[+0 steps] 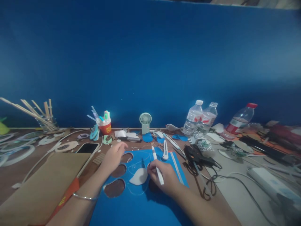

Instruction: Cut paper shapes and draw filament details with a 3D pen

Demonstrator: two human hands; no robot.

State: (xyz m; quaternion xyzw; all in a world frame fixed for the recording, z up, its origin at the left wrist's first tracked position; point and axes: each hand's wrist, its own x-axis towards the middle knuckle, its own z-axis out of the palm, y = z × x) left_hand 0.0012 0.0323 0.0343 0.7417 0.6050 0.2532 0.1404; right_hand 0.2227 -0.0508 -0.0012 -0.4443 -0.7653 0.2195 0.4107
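— Looking down from the head camera: what is each hand doing?

— The right hand [164,179] has its fingers pinched round a white pen [157,166], tip by the white template [139,177] — likely tracing it. The left hand [114,156], fingers spread flat, pins the blue sheet [131,204] at ten o'clock.

— Room to move?

— Open sheet at six o'clock; the cutter [165,150] and glue gun [197,157] crowd two o'clock.

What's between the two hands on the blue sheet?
Head view: a white teardrop-shaped cutout lies on the blue sheet, between the left hand and the right hand, which holds a pen.
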